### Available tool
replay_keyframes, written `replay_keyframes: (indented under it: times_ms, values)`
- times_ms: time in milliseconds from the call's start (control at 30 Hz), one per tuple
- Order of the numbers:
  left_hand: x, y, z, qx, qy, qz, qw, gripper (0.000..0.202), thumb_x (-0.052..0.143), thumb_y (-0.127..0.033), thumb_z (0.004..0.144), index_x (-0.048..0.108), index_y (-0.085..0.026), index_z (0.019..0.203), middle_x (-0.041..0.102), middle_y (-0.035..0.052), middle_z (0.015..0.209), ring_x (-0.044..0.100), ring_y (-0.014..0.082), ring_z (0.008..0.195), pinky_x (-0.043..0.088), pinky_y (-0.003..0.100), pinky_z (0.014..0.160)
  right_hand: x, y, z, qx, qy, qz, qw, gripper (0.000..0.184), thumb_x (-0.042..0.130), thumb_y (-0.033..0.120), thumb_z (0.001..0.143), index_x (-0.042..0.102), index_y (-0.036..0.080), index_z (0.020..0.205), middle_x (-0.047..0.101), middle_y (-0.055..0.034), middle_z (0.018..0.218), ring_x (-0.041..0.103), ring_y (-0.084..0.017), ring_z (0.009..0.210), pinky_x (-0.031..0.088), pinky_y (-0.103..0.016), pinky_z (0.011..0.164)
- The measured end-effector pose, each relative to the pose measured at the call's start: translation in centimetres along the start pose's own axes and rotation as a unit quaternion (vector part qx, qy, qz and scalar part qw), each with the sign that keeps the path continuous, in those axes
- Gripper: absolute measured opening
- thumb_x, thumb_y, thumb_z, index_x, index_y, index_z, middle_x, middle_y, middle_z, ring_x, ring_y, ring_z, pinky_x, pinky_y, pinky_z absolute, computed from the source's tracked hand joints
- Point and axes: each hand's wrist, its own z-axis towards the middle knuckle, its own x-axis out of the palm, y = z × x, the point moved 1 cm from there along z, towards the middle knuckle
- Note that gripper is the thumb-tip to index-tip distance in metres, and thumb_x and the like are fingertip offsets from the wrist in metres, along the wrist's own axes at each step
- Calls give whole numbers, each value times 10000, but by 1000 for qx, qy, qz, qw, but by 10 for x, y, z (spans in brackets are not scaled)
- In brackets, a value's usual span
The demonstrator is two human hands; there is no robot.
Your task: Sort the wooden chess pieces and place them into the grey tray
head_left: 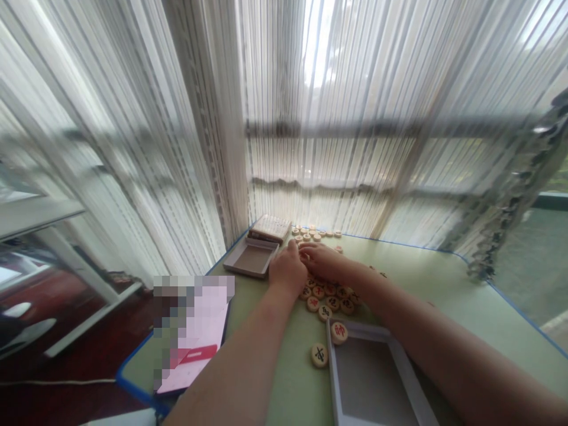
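My left hand (pixel 288 269) and my right hand (pixel 326 261) meet over a green table among xiangqi pieces. The left fingers are curled, and the right fingers bend down against them. Whatever they grip is hidden. Close below my right hand lies a cluster of round wooden xiangqi pieces (pixel 332 303) with red and black characters. Beyond my hands, several more pieces (pixel 306 238) lie near the table's far edge. A red-marked piece (pixel 339 333) rests at the corner of a shallow open box (pixel 373 373), and a black-marked piece (pixel 319 355) lies beside it.
Left of my hands is another shallow open box (pixel 251 258), with a closed box or book (pixel 271 225) behind it. A pink sheet or pad (pixel 204 322), partly blurred out, lies at the table's left edge. Striped string curtains (pixel 355 154) hang behind the blue-edged table (pixel 426 266).
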Motion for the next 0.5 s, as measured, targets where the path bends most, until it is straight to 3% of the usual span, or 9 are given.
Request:
replay_keyframes:
  times_ms: [100,200,300,500]
  values:
    - [2,2,2,-4,3,-13,1000,410,367,-176,801,402,-148,1208,601,114,1055,555,209,970,407,302,814,-5,2,-3,24,-15,0,1000,225,482,210,786,655,173,924,646,-78,956,570,-179,901,427,-301,828]
    - [4,4,2,0,7,-18,1000,375,382,-181,797,444,-146,1166,599,117,1050,548,206,987,408,298,833,-9,2,-5,29,-30,11,999,221,493,156,757,661,183,898,646,-68,963,567,-165,897,422,-280,817]
    - [4,3,1,-2,6,-14,1000,355,384,-165,792,479,-149,1134,597,116,1047,542,202,999,406,293,845,-10,3,-4,14,-13,-1,1000,235,487,126,742,677,188,866,661,-58,944,566,-164,909,401,-280,850]
    - [3,1,-1,15,15,-1,1000,295,407,-178,775,549,-144,1030,601,118,1011,539,221,971,415,320,835,-11,5,-3,60,10,-38,997,199,505,156,730,680,189,818,662,-56,838,571,-162,808,417,-262,760]
